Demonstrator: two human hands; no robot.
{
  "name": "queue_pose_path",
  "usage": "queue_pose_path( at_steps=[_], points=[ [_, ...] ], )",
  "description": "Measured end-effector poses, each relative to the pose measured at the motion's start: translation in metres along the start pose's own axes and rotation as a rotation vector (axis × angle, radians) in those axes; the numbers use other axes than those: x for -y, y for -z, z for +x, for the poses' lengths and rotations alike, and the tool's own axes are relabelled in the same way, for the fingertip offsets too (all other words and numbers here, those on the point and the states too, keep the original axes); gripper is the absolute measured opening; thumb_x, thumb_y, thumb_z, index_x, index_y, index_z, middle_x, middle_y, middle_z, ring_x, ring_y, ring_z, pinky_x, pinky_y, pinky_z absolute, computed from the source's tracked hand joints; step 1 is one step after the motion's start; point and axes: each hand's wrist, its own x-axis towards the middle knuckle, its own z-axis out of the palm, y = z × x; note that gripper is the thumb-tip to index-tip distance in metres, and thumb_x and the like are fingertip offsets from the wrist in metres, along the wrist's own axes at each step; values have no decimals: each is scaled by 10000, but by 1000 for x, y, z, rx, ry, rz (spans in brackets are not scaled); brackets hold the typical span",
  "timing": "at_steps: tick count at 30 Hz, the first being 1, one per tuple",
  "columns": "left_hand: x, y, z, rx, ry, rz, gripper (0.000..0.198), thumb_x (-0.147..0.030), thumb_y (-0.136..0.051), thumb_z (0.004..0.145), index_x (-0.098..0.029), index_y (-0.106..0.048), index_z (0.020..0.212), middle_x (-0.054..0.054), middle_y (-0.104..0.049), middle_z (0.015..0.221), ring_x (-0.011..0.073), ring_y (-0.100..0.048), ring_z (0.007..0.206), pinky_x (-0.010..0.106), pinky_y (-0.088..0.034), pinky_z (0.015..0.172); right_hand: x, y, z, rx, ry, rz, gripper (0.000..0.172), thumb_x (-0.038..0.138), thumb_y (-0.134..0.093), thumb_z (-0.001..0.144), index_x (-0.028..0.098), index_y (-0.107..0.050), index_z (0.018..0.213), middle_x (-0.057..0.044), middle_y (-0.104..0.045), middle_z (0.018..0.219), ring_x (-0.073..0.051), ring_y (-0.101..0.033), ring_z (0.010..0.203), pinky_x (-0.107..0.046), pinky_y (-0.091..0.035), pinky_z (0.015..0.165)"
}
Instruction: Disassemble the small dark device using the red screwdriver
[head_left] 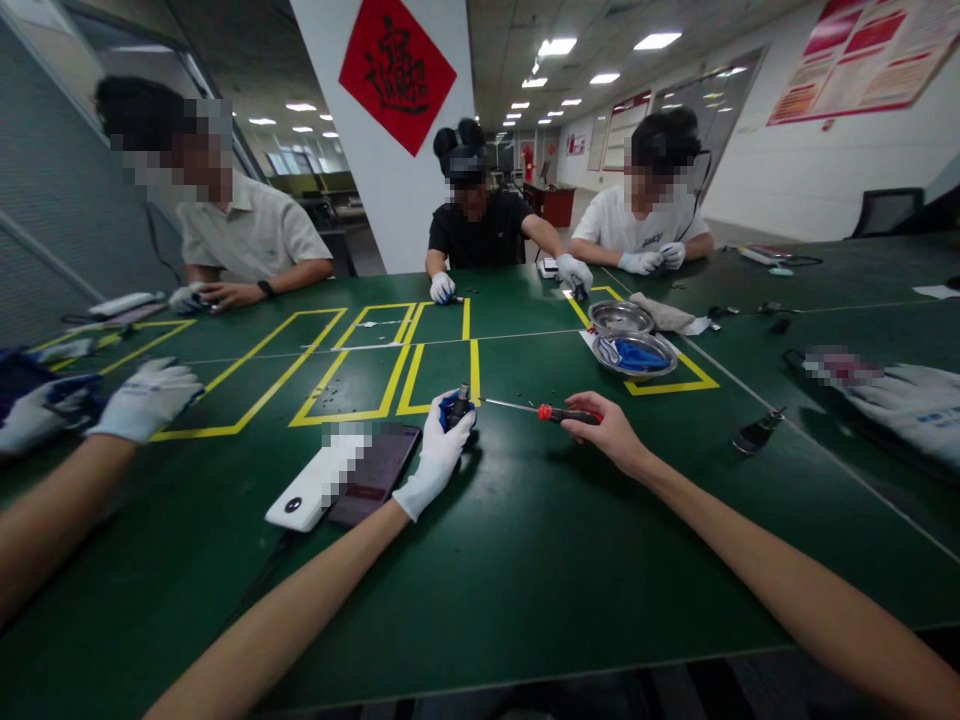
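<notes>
My left hand (444, 445), in a white glove with blue palm, is closed around a small black cylindrical part (459, 405) with a metal tip pointing up. My bare right hand (606, 428) grips a screwdriver (566, 414) by its red and black handle. The screwdriver's thin shaft points left, its tip close to the black part; whether they touch I cannot tell. Left of my gloved hand lie a white power bank (311, 490) and a dark phone-like slab (379, 475) on the green table (510, 590).
Two metal bowls (634, 368) stand ahead to the right, the nearer holding blue cloth. A black conical tool (756, 434) and white gloves (900, 400) lie at right. Yellow tape (345, 416) marks rectangles. A co-worker's gloved hand (146, 400) is at left; several people sit around the table.
</notes>
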Motion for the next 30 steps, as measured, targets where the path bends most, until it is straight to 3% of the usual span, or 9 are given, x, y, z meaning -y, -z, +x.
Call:
queue_pose_path(
  at_steps=[10, 18, 25, 30],
  points=[
    [-5, 2, -3, 137, -57, 111, 476, -309, -623, 766, -186, -535, 1217, 97, -602, 1199, 215, -563, 1097, 388, -401, 996, 5, 5, -3, -81, 119, -165, 321, 393, -710, 721, 177, -613, 938, -45, -606, 888, -167, -576, 714, -316, -494, 644],
    [-7, 1, -4, 169, -89, 180, 449, -287, -615, 766, -183, -561, 1200, 101, -604, 1208, 221, -558, 1119, 401, -386, 1014, 11, 5, -6, -141, 177, -253, 301, 375, -710, 722, 192, -622, 944, -54, -625, 940, -194, -585, 788, -358, -491, 734],
    [-8, 0, -9, 170, -117, 220, 425, -215, -628, 737, -207, -598, 1161, 90, -624, 1135, 231, -578, 1078, 415, -413, 982, 7, 5, -4, -152, 227, -87, 324, 319, -750, 688, 207, -588, 946, -53, -617, 1032, -208, -599, 927, -374, -483, 856],
    [-10, -2, -11, 145, -71, 230, 451, -187, -629, 725, -218, -550, 1168, 67, -631, 1043, 209, -616, 985, 388, -461, 911, 1, 6, -1, -209, 173, -75, 344, 364, -746, 693, 202, -580, 947, -36, -625, 919, -172, -601, 734, -333, -510, 693]
  ],
)
